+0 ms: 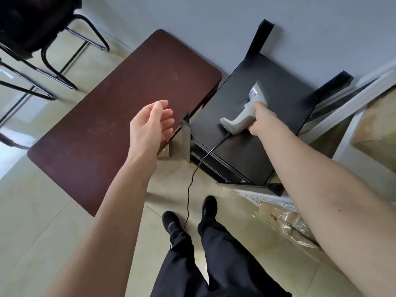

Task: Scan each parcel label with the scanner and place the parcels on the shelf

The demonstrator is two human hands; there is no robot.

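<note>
Your right hand (256,116) was wrapped around the grip of the grey scanner (246,110), right of centre in the frame, with the scanner lying on or just above the black shelf (246,151); I could not tell whether it actually touched. Your left hand (150,125) hung empty at the centre of the frame, fingers loosely curled and apart, over the near edge of the dark brown surface (120,112).

By the look of it, you were either picking the scanner up or putting it down. To do that well, you needed to keep the black cable (192,174) in mind: it ran off the shelf edge and down to the floor between your shoes, where a step could have snagged it. Lifting straight up and keeping the slack off your feet was the safer course.

No parcel lay on the brown surface or the black shelf. Cardboard boxes (377,123) sat at the right edge of the frame, with more wrapped cardboard at lower right.

No brand, label or writing could be read; the scanner's small markings were too blurred.
</note>
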